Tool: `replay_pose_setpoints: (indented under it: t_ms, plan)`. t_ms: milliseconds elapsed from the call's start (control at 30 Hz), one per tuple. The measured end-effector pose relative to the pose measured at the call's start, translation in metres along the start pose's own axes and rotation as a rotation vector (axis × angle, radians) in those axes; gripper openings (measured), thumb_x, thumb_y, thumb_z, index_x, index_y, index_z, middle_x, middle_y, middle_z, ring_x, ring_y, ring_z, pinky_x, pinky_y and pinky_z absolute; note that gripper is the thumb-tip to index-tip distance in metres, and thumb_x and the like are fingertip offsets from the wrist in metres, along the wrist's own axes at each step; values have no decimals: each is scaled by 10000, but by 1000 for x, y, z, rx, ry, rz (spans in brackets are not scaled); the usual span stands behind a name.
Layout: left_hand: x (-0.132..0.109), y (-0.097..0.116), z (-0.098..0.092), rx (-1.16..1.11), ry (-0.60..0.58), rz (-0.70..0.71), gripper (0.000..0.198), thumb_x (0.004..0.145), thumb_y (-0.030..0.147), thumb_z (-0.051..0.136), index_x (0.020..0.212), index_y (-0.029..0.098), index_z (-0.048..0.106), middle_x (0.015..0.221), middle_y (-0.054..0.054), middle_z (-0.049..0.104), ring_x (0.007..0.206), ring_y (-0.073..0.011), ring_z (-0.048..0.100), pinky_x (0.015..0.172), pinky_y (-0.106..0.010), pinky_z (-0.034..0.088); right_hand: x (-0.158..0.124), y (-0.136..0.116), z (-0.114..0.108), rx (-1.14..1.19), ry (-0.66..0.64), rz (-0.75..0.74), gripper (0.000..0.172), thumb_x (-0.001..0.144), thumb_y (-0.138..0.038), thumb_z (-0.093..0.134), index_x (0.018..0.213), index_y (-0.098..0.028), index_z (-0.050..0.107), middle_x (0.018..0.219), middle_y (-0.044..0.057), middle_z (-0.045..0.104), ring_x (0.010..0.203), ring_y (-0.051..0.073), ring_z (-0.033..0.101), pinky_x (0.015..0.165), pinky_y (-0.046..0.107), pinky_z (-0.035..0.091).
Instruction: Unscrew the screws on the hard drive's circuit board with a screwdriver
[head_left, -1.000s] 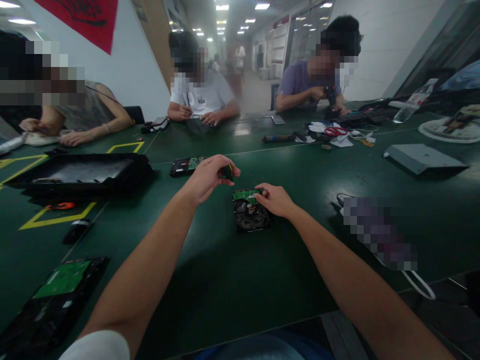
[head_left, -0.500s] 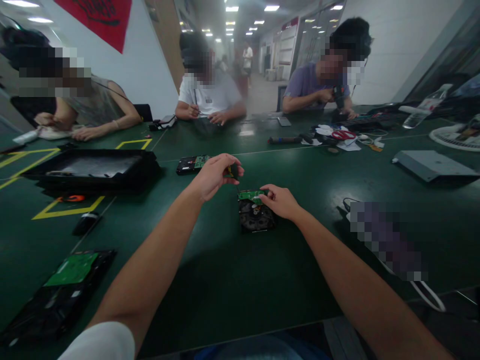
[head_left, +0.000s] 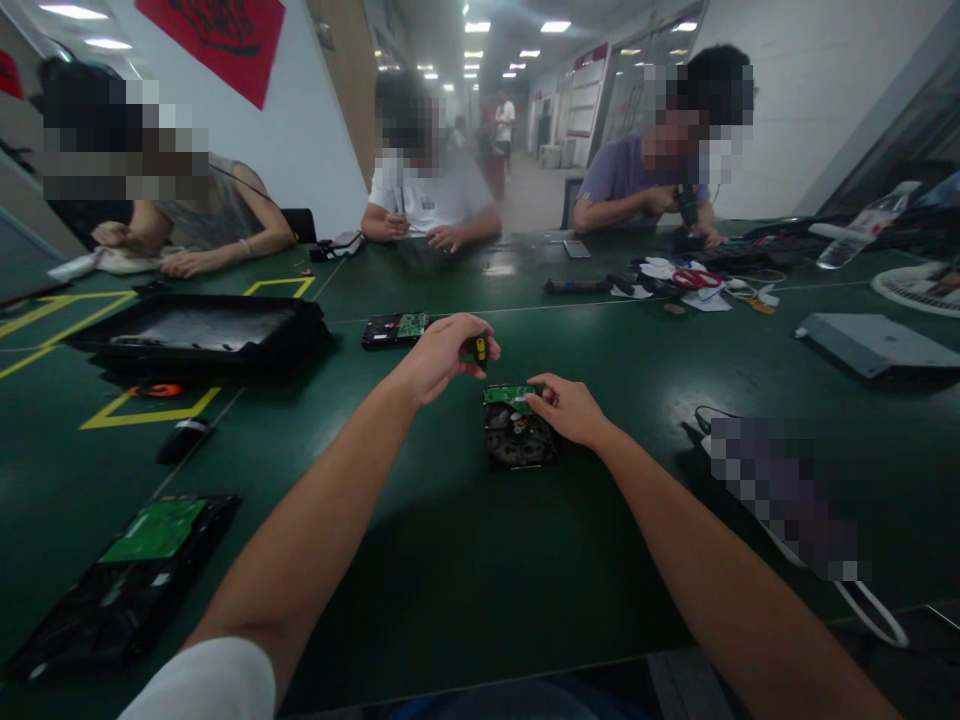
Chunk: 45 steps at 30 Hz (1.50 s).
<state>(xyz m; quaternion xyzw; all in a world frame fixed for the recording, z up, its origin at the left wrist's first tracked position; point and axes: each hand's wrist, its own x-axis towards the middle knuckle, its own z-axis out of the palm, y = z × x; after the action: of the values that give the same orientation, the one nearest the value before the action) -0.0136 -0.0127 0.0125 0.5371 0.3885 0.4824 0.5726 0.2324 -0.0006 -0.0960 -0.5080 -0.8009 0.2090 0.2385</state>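
A hard drive with a green circuit board along its far edge lies on the dark green table. My left hand is closed round a small black and yellow screwdriver, held upright over the drive's far left corner; its tip is too small to make out. My right hand touches the right part of the circuit board, its thumb and fingers near each other. Whether those fingers pinch anything is hidden.
Other drives lie at the near left and beyond my left hand. A black tray sits left, a grey metal box right, a blurred pouch nearer. Three people sit across the table.
The view has shifted slightly, moving everything a little to the right in the picture. More of the screwdriver's yellow part shows in my left hand. My right hand stays at the board.
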Motion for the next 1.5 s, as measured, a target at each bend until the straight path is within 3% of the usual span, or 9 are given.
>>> replay_pose_setpoints:
  t_ms: [133, 333, 533, 833, 1100, 1300, 1500]
  plan:
    - [1, -1, 2, -15, 2, 17, 175, 832, 346, 620, 857, 173, 633, 851, -86, 674, 830, -213, 652, 642, -320, 571, 0, 0, 0, -5, -7, 5, 385, 975, -450, 592, 1271, -213, 661, 780, 11, 656, 679, 144, 555, 625, 270, 353]
    - [2, 1, -3, 79, 14, 46, 204, 820, 355, 605, 826, 163, 674, 836, -80, 652, 803, -203, 634, 577, -274, 530, 0, -2, -1, 2, -3, 12, 390, 975, -449, 587, 1280, -216, 659, 771, 7, 655, 678, 146, 556, 617, 267, 361]
    - [-1, 1, 2, 19, -32, -15, 210, 839, 359, 603, 915, 166, 636, 836, -98, 693, 807, -230, 674, 584, -301, 532, 1, 0, 1, 10, 3, 10, 396, 964, -445, 605, 1270, -199, 657, 770, 10, 663, 691, 149, 572, 631, 269, 375]
    - [1, 2, -2, 111, -9, 54, 218, 840, 355, 605, 820, 157, 695, 880, -96, 648, 844, -209, 623, 593, -279, 547, 0, 2, 2, 10, 4, 0, 404, 973, -464, 590, 1286, -216, 652, 758, -2, 655, 668, 143, 563, 625, 270, 372]
    - [-1, 1, 1, 22, -69, -38, 203, 844, 361, 615, 896, 170, 660, 869, -107, 696, 842, -234, 672, 632, -329, 563, 1, 1, 2, 4, 9, 3, 398, 968, -459, 599, 1272, -210, 658, 781, 11, 671, 687, 148, 580, 631, 271, 376]
    - [0, 3, -1, 82, -26, 13, 202, 832, 326, 601, 816, 149, 697, 923, -117, 673, 874, -219, 632, 636, -307, 568, 1, 1, 2, 17, 8, 17, 394, 968, -459, 601, 1272, -215, 659, 759, 5, 663, 667, 145, 570, 613, 269, 367]
    - [-1, 4, -4, 98, -21, 0, 228, 836, 337, 596, 866, 144, 713, 903, -122, 683, 857, -227, 643, 624, -311, 566, 0, 0, 1, 7, 11, 2, 377, 967, -446, 599, 1257, -216, 668, 754, 3, 661, 673, 147, 571, 626, 272, 372]
